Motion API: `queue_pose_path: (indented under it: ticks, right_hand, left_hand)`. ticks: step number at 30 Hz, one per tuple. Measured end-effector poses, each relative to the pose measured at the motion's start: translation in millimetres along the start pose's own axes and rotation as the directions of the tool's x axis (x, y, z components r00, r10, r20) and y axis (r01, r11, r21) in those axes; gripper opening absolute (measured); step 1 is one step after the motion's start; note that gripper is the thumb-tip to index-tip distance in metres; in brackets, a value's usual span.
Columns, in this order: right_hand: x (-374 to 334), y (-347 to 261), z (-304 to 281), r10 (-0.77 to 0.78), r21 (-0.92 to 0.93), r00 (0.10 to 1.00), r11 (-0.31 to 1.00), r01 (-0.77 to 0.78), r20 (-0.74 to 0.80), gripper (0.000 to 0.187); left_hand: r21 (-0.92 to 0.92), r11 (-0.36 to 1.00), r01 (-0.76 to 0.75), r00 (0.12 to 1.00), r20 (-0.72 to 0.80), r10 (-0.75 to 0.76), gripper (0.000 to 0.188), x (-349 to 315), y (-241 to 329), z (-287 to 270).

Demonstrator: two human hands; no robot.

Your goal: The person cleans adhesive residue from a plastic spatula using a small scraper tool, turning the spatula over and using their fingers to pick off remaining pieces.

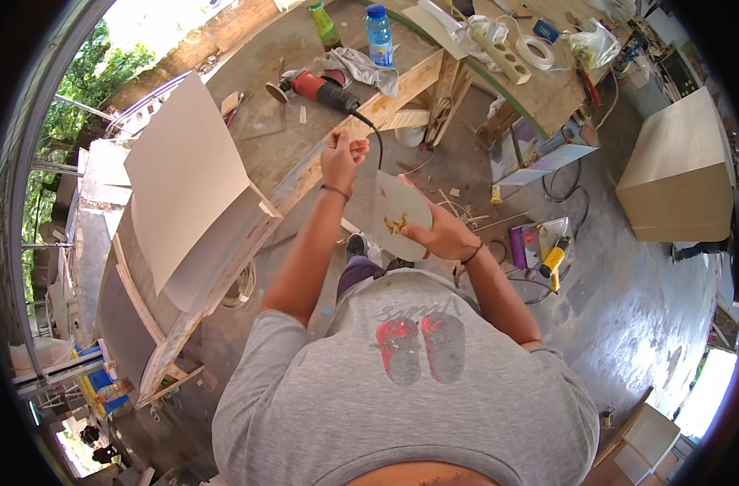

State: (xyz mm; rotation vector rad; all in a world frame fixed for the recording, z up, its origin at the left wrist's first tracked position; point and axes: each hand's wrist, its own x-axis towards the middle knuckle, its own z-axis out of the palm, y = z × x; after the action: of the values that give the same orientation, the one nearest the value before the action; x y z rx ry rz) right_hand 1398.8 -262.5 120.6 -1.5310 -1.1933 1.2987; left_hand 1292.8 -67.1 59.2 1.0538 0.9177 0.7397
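Note:
My right hand (442, 232) grips a thin pale sheet (392, 197) with one rounded edge, thumb on its upper face. Yellow-brown smears mark the sheet near that thumb. To the left, my left hand (344, 162) is raised over the table's near edge, fingers curled together; whatever they may hold is too small to make out. Beyond it, a red and black power tool (325, 91) with a round disc lies on the worktable (260, 85), its black cord hanging over the edge. A large pale box-like panel piece (193, 182) stands on the table at the left.
A grey rag (369, 71), a blue-capped bottle (379, 36) and a green bottle (325, 28) stand behind the tool. At far right sits a big plywood box (679, 174). A yellow tool (555, 259) and cords lie on the floor. A power strip (500, 57) rests on another table.

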Motion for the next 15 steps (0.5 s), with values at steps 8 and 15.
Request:
queue_pose_path:
  ticks: [8,15]
  right_hand:
    - [4,19,-6,-0.152,0.451,0.96,0.858,0.246,-0.234,0.078]
    - [3,20,2,-0.072,0.413,0.986,0.901,0.13,-0.153,0.043]
  left_hand:
    - [-0.016,0.988,-0.153,0.918,0.367,0.148,0.03,-53,11,17]
    - [0.29,0.932,-0.217,0.892,0.447,0.069,0.021,-45,21,10]
